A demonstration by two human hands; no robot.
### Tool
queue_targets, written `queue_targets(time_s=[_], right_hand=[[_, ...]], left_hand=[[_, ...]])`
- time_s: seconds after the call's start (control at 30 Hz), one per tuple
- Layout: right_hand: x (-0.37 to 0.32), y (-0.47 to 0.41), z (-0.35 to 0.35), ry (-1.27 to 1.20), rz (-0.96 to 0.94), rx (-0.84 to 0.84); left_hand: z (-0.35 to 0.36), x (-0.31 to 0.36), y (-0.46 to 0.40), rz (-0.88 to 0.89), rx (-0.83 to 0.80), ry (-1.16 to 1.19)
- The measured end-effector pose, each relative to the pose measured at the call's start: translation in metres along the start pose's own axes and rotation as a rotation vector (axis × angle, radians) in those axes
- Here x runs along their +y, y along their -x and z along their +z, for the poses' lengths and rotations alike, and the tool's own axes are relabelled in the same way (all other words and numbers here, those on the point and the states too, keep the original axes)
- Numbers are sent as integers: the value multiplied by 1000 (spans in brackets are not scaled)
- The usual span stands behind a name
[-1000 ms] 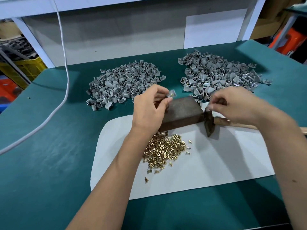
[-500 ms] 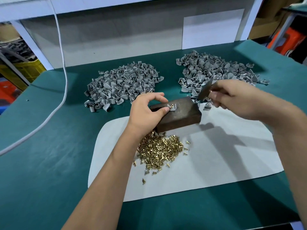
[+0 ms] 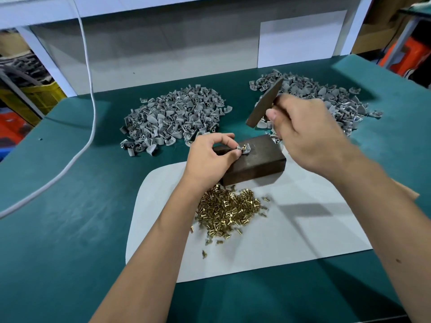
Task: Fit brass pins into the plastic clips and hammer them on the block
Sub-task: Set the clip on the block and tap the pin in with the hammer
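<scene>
A green-topped table [image 3: 70,229] is carrying a white mat [image 3: 303,229] below a grey wall. Two clip heaps [image 3: 172,117] and one brass pin pile [image 3: 228,210] are lying there. The left hand [image 3: 210,157] is pinching one pinned clip [image 3: 243,149] on the single block [image 3: 256,163]; the right hand [image 3: 310,134] is gripping a raised hammer [image 3: 264,102].

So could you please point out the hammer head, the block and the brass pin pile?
hammer head [image 3: 264,102], head view, middle of its dark face.
block [image 3: 258,159], head view, bare top surface.
brass pin pile [image 3: 227,209], head view, pile centre.

Hammer [image 3: 264,102] aloft — clip [image 3: 243,149] on block [image 3: 256,159]
</scene>
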State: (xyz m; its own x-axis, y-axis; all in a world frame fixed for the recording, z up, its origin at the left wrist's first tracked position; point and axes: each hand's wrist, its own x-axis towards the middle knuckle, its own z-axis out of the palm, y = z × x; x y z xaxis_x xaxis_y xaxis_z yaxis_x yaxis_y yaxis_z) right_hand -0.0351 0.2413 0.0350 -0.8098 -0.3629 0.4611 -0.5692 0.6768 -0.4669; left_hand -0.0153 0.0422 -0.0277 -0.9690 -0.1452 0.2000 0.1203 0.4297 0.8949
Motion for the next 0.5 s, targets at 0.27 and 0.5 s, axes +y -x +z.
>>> queue_targets(time_s=[0.27, 0.5], right_hand=[[-11, -8, -1, 288, 2, -96], [-20, -4, 7, 389, 32, -294]], left_hand=[[-2, 2, 1, -36, -14, 23], [-2, 5, 2, -37, -12, 17]])
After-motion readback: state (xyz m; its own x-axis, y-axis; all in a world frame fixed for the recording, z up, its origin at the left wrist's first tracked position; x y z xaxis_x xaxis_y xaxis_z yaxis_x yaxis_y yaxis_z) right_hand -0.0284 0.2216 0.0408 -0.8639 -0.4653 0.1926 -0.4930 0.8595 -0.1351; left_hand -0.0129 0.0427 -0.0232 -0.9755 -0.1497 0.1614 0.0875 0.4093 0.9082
